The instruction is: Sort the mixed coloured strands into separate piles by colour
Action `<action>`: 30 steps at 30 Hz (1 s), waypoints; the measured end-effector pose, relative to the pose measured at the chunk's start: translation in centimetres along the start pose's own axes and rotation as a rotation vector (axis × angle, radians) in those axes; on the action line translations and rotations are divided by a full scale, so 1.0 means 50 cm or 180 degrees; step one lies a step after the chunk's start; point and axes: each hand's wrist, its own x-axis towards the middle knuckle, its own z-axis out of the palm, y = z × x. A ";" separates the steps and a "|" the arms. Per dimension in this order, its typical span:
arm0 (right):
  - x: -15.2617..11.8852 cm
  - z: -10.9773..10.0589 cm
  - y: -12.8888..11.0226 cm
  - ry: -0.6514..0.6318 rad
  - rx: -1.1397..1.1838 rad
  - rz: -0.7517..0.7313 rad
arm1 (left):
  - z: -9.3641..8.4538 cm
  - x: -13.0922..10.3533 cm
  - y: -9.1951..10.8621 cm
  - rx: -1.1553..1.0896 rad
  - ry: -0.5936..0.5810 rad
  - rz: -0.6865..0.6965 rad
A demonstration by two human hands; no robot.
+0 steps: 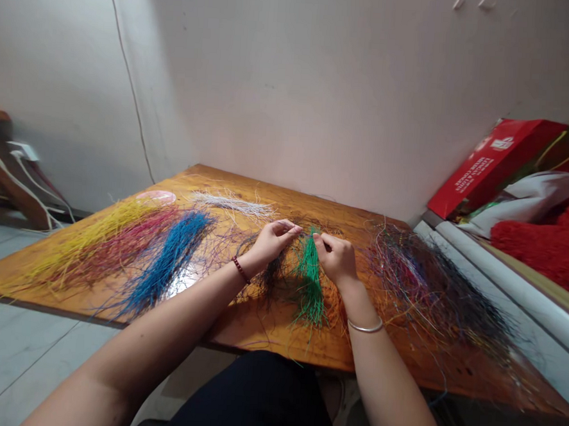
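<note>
My left hand (276, 239) is closed in a pinch above the table, its fingertips pressed together on a thin strand (306, 234). My right hand (336, 257) pinches the same strand a short way to the right. The strand is too fine for me to tell its material. Directly below both hands lies a bundle of green strands (311, 292), partly covered by the right hand. Beside it, a dark bundle (272, 270) is partly hidden behind my left wrist.
On the wooden table (239, 329) lie yellow strands (90, 230), red strands (131, 245), a blue bundle (170, 260) and a white bundle (234, 203). A mixed dark heap (434, 286) spreads at the right. Beyond it stand a red box (494, 165) and red fluffy material (543, 238). A wall rises behind.
</note>
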 end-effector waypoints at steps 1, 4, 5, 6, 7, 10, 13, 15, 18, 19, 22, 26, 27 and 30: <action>0.000 0.000 0.000 0.0002 0.0009 0.0001 | 0.000 0.000 -0.001 -0.0039 0.0013 -0.0034; -0.001 0.002 0.000 -0.0007 0.0037 0.0002 | 0.000 0.000 -0.001 -0.0149 -0.0053 -0.0157; -0.001 0.003 0.000 -0.0014 0.0047 -0.0001 | -0.001 -0.001 0.000 -0.0172 -0.0090 -0.0195; -0.001 0.003 0.000 -0.0022 0.0055 -0.0003 | -0.001 -0.001 0.002 -0.0188 -0.0122 -0.0228; -0.002 0.004 0.000 -0.0028 0.0060 -0.0004 | -0.002 -0.002 0.003 -0.0203 -0.0151 -0.0257; -0.002 0.005 0.001 -0.0031 0.0063 -0.0001 | -0.003 -0.003 0.006 -0.0224 -0.0215 -0.0324; -0.001 0.006 0.001 -0.0031 0.0068 0.0002 | -0.004 -0.004 0.006 -0.0161 -0.0210 -0.0290; -0.001 0.007 0.001 -0.0039 0.0051 0.0010 | -0.003 -0.003 0.003 -0.0144 -0.0153 -0.0196; -0.002 0.007 0.001 -0.0054 0.0023 0.0007 | -0.002 0.001 -0.003 -0.0277 -0.0025 -0.0045; -0.002 0.006 0.001 -0.0057 0.0018 0.0001 | -0.002 0.002 -0.005 -0.0347 0.0029 -0.0018; -0.002 0.005 0.004 -0.0048 0.0015 -0.0007 | -0.003 0.006 -0.006 -0.0518 0.0174 -0.0021; 0.001 0.001 0.009 0.0005 -0.0010 0.0026 | -0.006 0.005 0.007 -0.0590 0.0341 0.0005; 0.002 0.001 0.011 0.0021 -0.0015 0.0035 | -0.007 0.004 0.011 -0.0560 0.0390 0.0007; 0.003 -0.002 0.014 0.0078 -0.0015 0.0056 | -0.010 0.001 0.019 -0.0445 0.0538 -0.0062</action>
